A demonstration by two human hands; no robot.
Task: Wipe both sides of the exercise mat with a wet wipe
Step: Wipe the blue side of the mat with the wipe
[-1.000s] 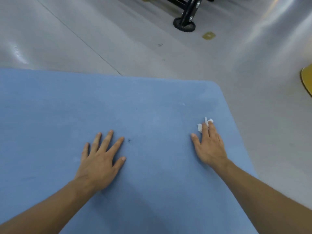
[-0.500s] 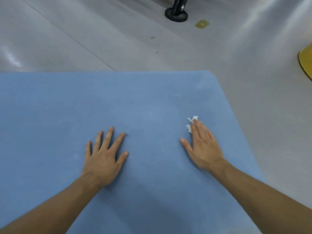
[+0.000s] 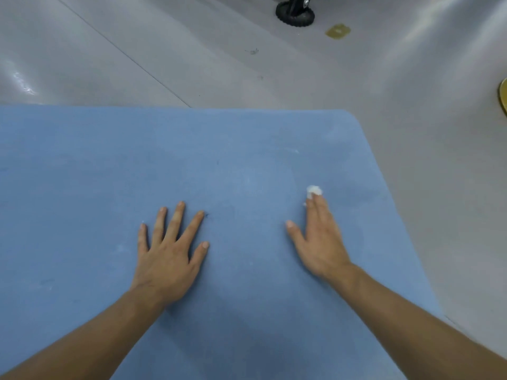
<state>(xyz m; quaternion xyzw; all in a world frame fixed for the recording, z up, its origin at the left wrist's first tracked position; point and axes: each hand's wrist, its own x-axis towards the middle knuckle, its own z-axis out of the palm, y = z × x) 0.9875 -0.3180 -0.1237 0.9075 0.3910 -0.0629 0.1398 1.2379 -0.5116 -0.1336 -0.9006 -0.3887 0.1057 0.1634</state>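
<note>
Right now the top face is being wiped, as I judge it. The person's right hand (image 3: 321, 242) lies flat with its fingers straight and close together, pressing a small bunched wet wipe (image 3: 314, 190) onto the blue exercise mat (image 3: 247, 149). The wipe peeks out just past the fingertips. The left hand (image 3: 170, 259), on the thumb side of the right one, rests palm-down with its fingers splayed wide. It holds nothing and seems to be bracing the mat.

The next move probably calls for even pressure and long sweeps. Pale smudges show beyond the right fingertips, toward the rounded corner. The mat's side edge runs near the right hand's little-finger side, and the far edge lies well ahead of both hands. The widest unwiped stretch opens outward from the left hand. The underside is not yet turned up. The grey floor (image 3: 411, 133) ahead looks roomy for flipping the mat, though a black caster wheel (image 3: 295, 15) stands well beyond.
</note>
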